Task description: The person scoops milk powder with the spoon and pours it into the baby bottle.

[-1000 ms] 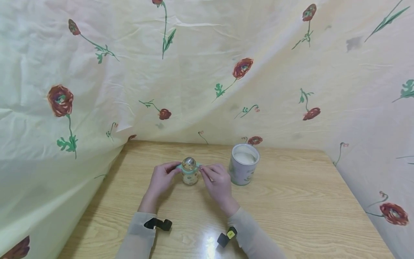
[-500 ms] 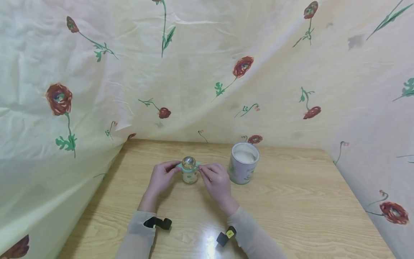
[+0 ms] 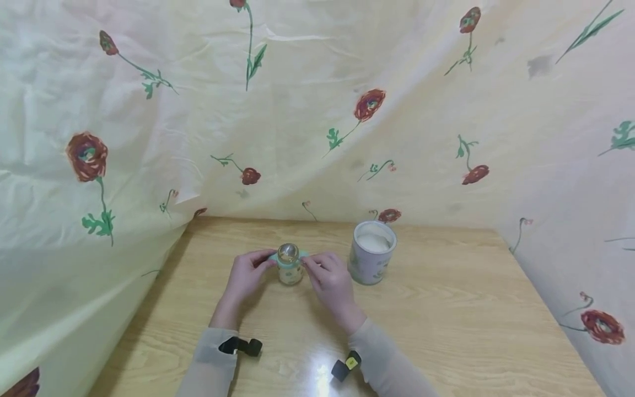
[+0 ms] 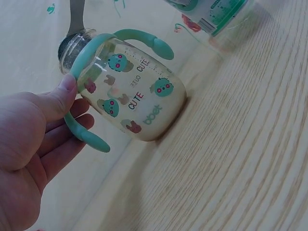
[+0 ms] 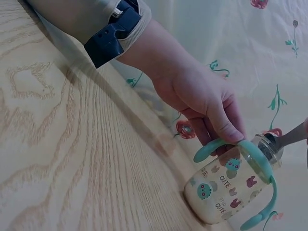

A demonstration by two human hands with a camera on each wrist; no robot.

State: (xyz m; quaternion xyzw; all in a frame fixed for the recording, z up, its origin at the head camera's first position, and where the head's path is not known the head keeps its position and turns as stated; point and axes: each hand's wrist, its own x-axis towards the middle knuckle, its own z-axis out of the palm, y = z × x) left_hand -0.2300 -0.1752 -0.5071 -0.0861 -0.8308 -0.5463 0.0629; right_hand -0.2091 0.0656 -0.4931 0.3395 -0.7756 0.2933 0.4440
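Pale grey sleeves (image 3: 208, 361) come in from the bottom edge of the head view, each arm wearing a black device (image 3: 254, 347) at the wrist. Beyond them, a little left of centre in the lower half of the frame, two hands meet at a small clear bottle (image 3: 289, 274), which stands upright on a light wood-grain surface (image 3: 471, 309). The left hand (image 3: 248, 273) grips one mint-green handle (image 4: 91, 139), thumb in front and fingers behind; the right hand (image 3: 333, 280) pinches the opposite handle (image 5: 204, 153). In both wrist views the bottle shows printed green faces, small rabbits and the word CUTE, with pale contents toward the base. A flat grey strip (image 4: 77, 17) sticks out of its mouth, where the head view catches a silvery shine.

Just right of the right hand, slightly farther back, stands a white canister (image 3: 369, 264), open at the top, with white inside. At the rear, a cream cloth (image 3: 297, 110) with red poppies fills the upper frame.

Compared with half a second ago, everything sits a touch lower and farther left together; both hands keep the same hold, and the bottle remains in its place beside the canister.
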